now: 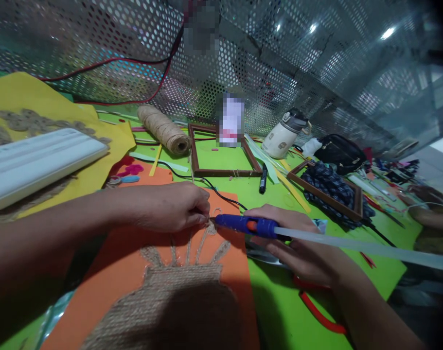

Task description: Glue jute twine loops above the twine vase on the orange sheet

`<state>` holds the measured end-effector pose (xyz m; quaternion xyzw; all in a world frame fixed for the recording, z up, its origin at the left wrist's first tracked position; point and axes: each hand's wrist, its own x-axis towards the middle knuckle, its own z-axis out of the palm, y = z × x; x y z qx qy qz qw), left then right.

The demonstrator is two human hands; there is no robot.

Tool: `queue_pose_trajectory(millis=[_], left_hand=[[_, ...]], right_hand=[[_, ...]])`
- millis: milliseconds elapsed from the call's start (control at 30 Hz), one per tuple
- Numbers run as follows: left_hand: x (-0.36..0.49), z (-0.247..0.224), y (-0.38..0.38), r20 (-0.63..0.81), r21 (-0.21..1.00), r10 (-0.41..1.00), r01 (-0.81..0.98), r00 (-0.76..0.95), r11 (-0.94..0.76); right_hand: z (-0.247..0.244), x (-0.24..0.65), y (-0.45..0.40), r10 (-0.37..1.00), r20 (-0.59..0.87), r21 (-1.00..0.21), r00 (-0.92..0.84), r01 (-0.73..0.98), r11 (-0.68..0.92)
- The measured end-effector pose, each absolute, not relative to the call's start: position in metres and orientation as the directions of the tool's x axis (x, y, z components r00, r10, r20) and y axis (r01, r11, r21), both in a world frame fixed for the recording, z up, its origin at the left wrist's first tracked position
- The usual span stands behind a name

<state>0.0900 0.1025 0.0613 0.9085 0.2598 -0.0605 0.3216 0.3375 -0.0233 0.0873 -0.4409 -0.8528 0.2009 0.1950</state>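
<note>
My left hand [179, 206] is closed in a pinch over an orange sheet [119, 274], on a strand of twine [191, 167] that comes from beyond the hand; the fingertips are partly hidden. My right hand [297, 243] grips a blue hot glue gun [243, 225] with a long clear glue stick [352, 248] out of its back. The nozzle points left, close by my left fingertips and a small twine loop [211, 227]. Glued on the sheet is a vase shape [177, 282] of twine rows, with twine stems and leaves above it.
Behind my hands lie a twine spool [163, 129], a brown frame [226, 172] and a black marker [263, 179]. Red-handled scissors [321, 313] sit under my right wrist. A white box [42, 160] is at left, a bottle [283, 133] at back. Another person's hand [431, 214] shows at right.
</note>
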Motion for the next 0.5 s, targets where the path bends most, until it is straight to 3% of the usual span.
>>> queue_pose_trajectory(millis=[500], left_hand=[[0.0873,0.0529,0.1071,-0.253,0.639,0.389,0.455,0.886,-0.621]], right_hand=[[0.0829,0.3363,-0.0196,0.831,0.163,-0.573,-0.532,0.635,0.518]])
